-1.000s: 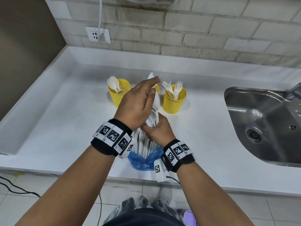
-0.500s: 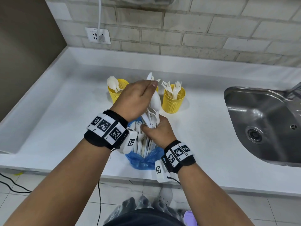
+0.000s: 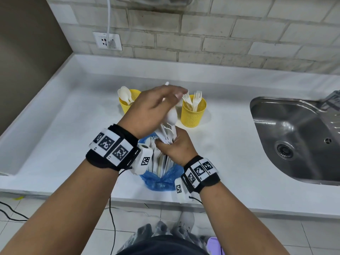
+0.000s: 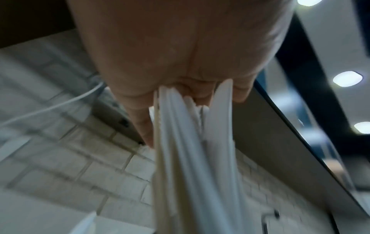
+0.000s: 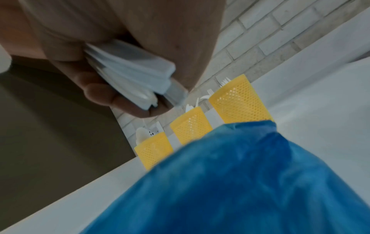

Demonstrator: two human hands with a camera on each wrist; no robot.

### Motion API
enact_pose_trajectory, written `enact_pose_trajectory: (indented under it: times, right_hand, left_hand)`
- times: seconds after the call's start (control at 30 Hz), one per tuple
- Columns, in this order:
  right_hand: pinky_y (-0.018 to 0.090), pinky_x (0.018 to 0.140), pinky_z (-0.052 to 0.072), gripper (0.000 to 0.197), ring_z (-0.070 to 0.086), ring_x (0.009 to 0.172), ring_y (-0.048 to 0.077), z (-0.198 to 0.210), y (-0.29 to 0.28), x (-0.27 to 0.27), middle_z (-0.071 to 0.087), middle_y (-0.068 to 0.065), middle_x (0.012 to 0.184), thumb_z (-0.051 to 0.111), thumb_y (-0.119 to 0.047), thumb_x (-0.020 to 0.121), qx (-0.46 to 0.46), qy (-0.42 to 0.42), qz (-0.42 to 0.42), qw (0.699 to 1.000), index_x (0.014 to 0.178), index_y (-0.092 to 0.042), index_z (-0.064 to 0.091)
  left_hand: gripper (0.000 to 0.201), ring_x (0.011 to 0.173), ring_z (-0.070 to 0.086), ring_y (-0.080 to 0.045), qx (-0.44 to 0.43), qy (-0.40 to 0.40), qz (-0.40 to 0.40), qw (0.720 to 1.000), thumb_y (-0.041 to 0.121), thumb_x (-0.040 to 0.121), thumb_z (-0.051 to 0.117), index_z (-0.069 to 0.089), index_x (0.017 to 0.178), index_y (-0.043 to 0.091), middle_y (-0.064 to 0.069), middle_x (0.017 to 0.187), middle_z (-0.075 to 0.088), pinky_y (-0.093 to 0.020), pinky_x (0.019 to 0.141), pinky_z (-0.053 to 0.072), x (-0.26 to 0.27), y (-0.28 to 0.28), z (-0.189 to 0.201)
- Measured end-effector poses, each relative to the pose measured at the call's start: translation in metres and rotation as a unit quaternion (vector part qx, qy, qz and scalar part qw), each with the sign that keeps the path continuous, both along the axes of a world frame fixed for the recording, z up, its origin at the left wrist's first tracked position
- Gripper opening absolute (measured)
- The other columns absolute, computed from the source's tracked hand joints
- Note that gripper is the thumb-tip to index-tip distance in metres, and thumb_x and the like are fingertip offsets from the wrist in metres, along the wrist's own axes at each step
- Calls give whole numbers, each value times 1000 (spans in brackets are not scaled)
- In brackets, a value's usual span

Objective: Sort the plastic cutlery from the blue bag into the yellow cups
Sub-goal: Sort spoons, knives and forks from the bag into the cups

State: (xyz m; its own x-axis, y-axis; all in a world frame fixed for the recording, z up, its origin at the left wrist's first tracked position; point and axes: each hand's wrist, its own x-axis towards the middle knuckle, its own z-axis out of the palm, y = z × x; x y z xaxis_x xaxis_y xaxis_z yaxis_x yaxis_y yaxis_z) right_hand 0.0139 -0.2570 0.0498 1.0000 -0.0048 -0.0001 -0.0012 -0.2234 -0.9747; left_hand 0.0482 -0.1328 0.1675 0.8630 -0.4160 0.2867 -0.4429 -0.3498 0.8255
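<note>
My right hand (image 3: 166, 143) grips a bundle of white plastic cutlery (image 3: 161, 162) that stands in the blue bag (image 3: 160, 182) at the counter's front edge. In the right wrist view its fingers (image 5: 120, 101) curl round the flat handles (image 5: 130, 76). My left hand (image 3: 173, 97) is above the bundle and pinches a white spoon (image 3: 172, 116), bowl down, among the tops. In the left wrist view the fingertips (image 4: 144, 126) clamp several white pieces (image 4: 190, 142). Behind stand a yellow cup with spoons (image 3: 127, 102) and one with forks (image 3: 193, 115). The middle cup (image 5: 190, 125) is hidden behind my left hand in the head view.
A steel sink (image 3: 294, 137) is set into the white counter (image 3: 64, 135) on the right. A brick wall with a socket and plugged cable (image 3: 107, 41) runs behind the cups. A raised lip borders the counter's left side.
My left wrist has swung a little to the left, uncovering the bag's mouth, while its fingers stay on the spoon. The right hand keeps its grip on the bundle.
</note>
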Motion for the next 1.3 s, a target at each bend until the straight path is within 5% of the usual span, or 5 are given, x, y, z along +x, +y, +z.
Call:
enact_pose_trajectory:
  times: [0.3, 0.5, 0.83, 0.97, 1.3]
  right_hand:
    - [29, 65, 53, 19, 66, 66, 9, 24, -1, 2, 73, -9, 75, 76, -6, 80, 45, -38, -16, 998, 88, -22, 68]
    - [32, 68, 56, 18, 67, 67, 15, 59, 2, 8, 71, -2, 75, 79, -10, 78, 153, -116, -64, 979, 91, -2, 69]
    - [41, 81, 59, 18, 70, 79, 26, 46, 33, -1, 73, 12, 83, 83, -9, 76, 239, -93, -68, 964, 89, -16, 73]
    - [36, 67, 56, 17, 65, 61, 25, 46, 36, 1, 68, 10, 65, 75, -4, 80, 205, -84, -92, 971, 73, -18, 69]
    - [12, 72, 48, 26, 64, 87, 9, 42, 34, 1, 62, -13, 89, 65, 4, 92, 8, -75, -123, 990, 118, 0, 66]
  left_hand:
    - [48, 134, 51, -4, -156, 10, 48, 986, 48, 105, 34, 58, 140, 25, 9, 142, 60, -27, 114, 37, 0, 9, 2]
    - [70, 90, 67, -26, -422, 442, 111, 784, 63, 102, 33, 60, 125, 2, -14, 107, 67, -38, 84, 53, 0, 16, -55]
    - [60, 140, 49, -29, -512, 593, 50, 619, 30, 97, 54, 41, 154, 15, 4, 157, 37, -45, 117, 35, 4, 10, -83]
    - [40, 86, 68, -18, -483, 557, 72, 672, 44, 93, 57, 55, 123, 16, -5, 88, 45, -32, 87, 56, -3, 10, -77]
    - [31, 99, 73, -9, -198, 167, 110, 960, 18, 78, 88, 74, 106, 15, 3, 102, 79, -25, 89, 56, -27, 3, -42]
